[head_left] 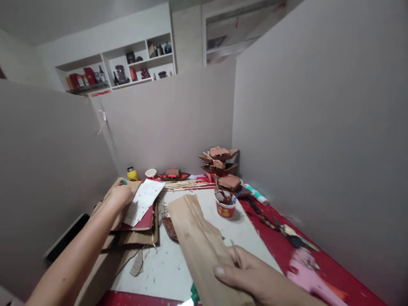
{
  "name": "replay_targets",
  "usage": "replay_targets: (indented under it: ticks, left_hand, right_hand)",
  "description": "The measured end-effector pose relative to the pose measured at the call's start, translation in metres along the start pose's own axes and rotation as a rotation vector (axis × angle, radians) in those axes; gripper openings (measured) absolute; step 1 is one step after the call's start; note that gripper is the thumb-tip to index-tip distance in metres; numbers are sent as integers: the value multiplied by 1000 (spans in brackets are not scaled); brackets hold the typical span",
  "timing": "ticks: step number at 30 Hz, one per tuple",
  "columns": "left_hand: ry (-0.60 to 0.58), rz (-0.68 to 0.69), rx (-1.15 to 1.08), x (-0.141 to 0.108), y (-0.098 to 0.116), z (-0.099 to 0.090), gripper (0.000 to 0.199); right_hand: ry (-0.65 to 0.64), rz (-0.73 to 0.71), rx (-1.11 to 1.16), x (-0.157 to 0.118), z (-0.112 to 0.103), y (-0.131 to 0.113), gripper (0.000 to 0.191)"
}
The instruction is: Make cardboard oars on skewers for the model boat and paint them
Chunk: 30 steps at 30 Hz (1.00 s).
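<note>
My right hand (244,270) grips a long, creased strip of brown cardboard (199,242), thumb on top, over the white board (165,272). To the left, my left hand (121,197) is closed at the stack of cardboard pieces (105,204), beside a sheet of paper with drawn lines (145,202). A small green thing (123,182) shows at its fingers; what it grips is hidden. Behind the strip, a brown ridged piece (170,228) is partly covered. A green-handled tool (194,293) lies at the near edge.
A red paper cup of brown paste (226,210) stands at right, near brown model boats (219,165). Thin wooden sticks (188,185) lie at the back. A pink glue gun (314,278) and other tools line the red table (274,238). Grey partitions (172,127) enclose the table.
</note>
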<state>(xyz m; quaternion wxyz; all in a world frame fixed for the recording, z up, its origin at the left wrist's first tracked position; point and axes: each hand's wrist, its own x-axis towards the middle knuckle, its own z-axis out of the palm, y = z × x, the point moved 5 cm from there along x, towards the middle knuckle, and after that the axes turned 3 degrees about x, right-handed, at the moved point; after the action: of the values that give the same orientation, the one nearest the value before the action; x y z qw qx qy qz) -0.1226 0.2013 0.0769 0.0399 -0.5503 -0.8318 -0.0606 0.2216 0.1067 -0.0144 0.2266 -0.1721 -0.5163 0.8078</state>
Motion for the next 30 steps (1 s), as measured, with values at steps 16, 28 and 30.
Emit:
replay_targets:
  ticks: [16,28,30]
  left_hand:
    - [-626,218,-1526,-153,140,50,39]
    - [-461,170,-1636,-143,127,62,29]
    - [-551,149,-1672,-148,131,70,29]
  right_hand:
    - [-10,-52,-66,9,-5,5,44]
    - [109,-67,-9,18,-16,13,43]
    - [149,-80,-14,20,-21,13,44]
